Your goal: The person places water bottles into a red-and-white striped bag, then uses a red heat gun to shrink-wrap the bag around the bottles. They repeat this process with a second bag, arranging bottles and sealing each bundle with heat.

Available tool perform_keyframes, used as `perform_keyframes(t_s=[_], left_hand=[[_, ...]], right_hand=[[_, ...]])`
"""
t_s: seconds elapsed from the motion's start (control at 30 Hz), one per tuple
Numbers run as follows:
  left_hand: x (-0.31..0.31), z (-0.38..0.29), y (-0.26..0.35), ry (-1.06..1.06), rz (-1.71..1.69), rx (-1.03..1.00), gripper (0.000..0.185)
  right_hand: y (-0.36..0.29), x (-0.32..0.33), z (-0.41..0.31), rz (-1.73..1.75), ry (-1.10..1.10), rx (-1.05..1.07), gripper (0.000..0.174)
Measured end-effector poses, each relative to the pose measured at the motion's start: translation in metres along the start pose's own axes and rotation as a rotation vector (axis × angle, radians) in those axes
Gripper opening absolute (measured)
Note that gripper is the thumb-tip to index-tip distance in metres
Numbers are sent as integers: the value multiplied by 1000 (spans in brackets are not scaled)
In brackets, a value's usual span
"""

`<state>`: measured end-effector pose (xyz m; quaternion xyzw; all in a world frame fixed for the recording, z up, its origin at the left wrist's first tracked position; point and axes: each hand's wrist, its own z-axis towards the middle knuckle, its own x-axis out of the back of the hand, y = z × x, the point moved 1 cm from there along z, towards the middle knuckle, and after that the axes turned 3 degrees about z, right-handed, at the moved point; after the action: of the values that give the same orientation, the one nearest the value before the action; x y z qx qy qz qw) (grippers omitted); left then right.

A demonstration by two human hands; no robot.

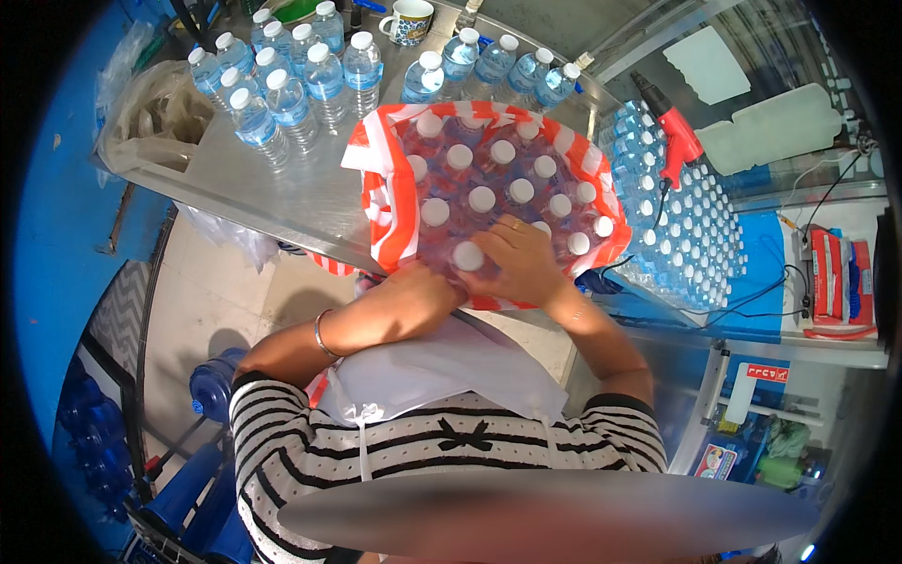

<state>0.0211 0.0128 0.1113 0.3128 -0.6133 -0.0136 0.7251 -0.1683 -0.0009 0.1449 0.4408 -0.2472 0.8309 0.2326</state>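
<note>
An orange-and-white striped plastic bag [391,190] stands with its mouth wide at the front of the steel table. Packed upright inside are several clear plastic water bottles with white caps [481,199]. At the bag's near side, my right hand [518,261] is wrapped around one water bottle [468,256], just below its cap. My left hand [421,297] is curled against the near left rim of the bag, beside that bottle. Its fingertips are hidden, so whether it grips bag film or bottle does not show.
Labelled water bottles [287,106] stand on the steel table [261,197] at back left, others [493,63] behind the bag. A patterned mug [409,22] is at the back. At right, a red heat gun [676,137] with a cord lies over many packed bottles [676,218].
</note>
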Motion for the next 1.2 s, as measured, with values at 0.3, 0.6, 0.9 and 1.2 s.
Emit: perform_keyframes(t_s=[0.3, 0.6, 0.9, 1.2], left_hand=[[77, -47, 9, 846, -5, 330, 37], [24, 1, -92, 1071, -1185, 618, 26], [74, 43, -111, 1359, -1453, 376, 19], [19, -57, -54, 1284, -1449, 723, 26]], right_hand=[[31, 56, -36, -270, 277, -331, 57], [159, 49, -117, 737, 692, -1119, 29], [190, 71, -105, 997, 800, -1066, 24], [114, 150, 20, -250, 155, -393, 42]])
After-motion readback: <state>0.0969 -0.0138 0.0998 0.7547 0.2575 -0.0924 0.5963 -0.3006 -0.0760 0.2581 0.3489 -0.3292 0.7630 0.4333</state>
